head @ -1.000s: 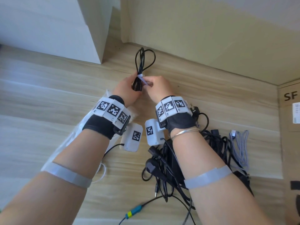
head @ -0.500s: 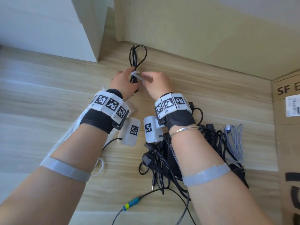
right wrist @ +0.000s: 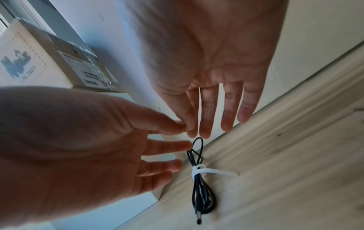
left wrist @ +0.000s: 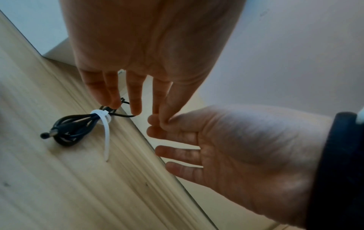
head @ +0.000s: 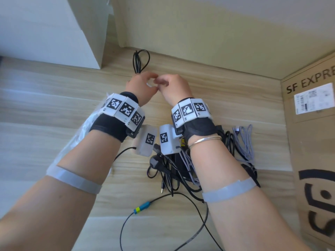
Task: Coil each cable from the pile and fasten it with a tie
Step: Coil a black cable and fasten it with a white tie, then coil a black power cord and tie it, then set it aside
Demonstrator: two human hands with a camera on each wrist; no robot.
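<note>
A coiled black cable (left wrist: 78,129) lies on the wooden table by the back wall, bound at its middle by a white zip tie (left wrist: 102,118) whose long tail sticks out. Its barrel plug (right wrist: 199,221) points toward me. In the head view only its far loop (head: 140,61) shows beyond my hands. My left hand (head: 150,82) and right hand (head: 161,82) hover just above it, fingers straight and spread, holding nothing. Left fingertips (left wrist: 135,109) are close to the loop; I cannot tell if they touch it. The pile of tangled black cables (head: 172,171) lies under my right forearm.
A purple braided cable (head: 243,140) lies right of the pile. A black lead with a blue and yellow connector (head: 142,209) trails toward me. A cardboard box (head: 311,124) stands at the right, a white box (head: 54,33) at the back left. A clear plastic bag (head: 85,131) lies under my left wrist.
Both hands have let go of the tied cable and opened. The bundle, held up before, now lies on the table near the wall.
</note>
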